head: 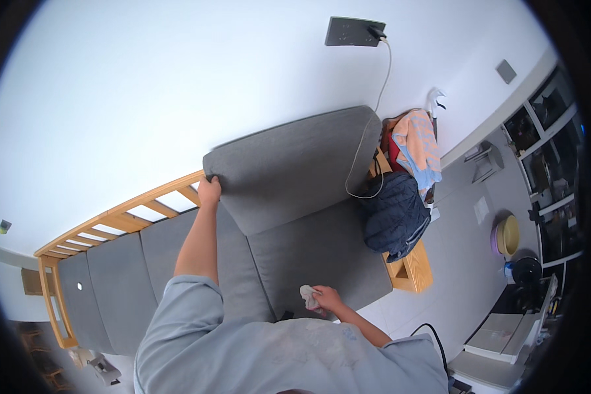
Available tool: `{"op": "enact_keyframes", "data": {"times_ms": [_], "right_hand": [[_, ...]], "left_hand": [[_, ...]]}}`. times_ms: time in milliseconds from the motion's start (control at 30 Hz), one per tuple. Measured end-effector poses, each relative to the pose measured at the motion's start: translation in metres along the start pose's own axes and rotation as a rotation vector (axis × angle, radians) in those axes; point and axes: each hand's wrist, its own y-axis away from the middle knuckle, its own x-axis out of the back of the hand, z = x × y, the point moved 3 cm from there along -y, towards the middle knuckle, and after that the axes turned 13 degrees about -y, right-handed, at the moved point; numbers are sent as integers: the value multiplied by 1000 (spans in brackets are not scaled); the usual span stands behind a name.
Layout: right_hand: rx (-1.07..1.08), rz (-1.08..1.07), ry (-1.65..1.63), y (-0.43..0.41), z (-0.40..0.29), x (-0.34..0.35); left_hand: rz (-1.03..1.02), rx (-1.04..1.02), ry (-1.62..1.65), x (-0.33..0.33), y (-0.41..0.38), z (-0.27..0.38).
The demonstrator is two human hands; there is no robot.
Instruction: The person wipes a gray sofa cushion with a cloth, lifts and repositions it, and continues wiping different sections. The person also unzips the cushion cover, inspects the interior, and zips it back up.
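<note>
My left hand (210, 191) grips the upper left corner of a grey back cushion (295, 162), thumb on its front face. The cushion stands upright at the right part of a wooden sofa, its top edge by the white wall. Crumpled in my right hand (328, 299) is a pale cloth (309, 298) with a pinkish edge, held above the grey seat cushion (310, 256). To the left, the sofa's wooden slatted backrest (128, 221) is exposed, and more grey seat cushions (177, 256) lie along it.
A dark blue quilted jacket (394, 216) drapes over the wooden armrest (411, 268). Beside it hangs a peach and blue towel (417, 143). A white cable (364, 133) runs from the wall socket (354, 32) down across the back cushion. Basins (508, 235) stand on the floor at right.
</note>
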Motion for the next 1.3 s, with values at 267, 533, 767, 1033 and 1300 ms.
{"op": "enact_keyframes", "data": {"times_ms": [267,533,767,1033,1300], "right_hand": [[54,62,-13,23,-2,1],[66,95,1,66,21,-11],[274,172,-101,84,-31,-16],[1261,245,-46,145,-241,-88],[1167,-248,612,98,-257,-216]], "left_hand": [[17,-105,223,16,82,-19],[18,41,495,83,185,-82],[30,60,517,122,352,-170],[95,160,570,170,475,-244],[-2,301,432,180,547,-313]]}}
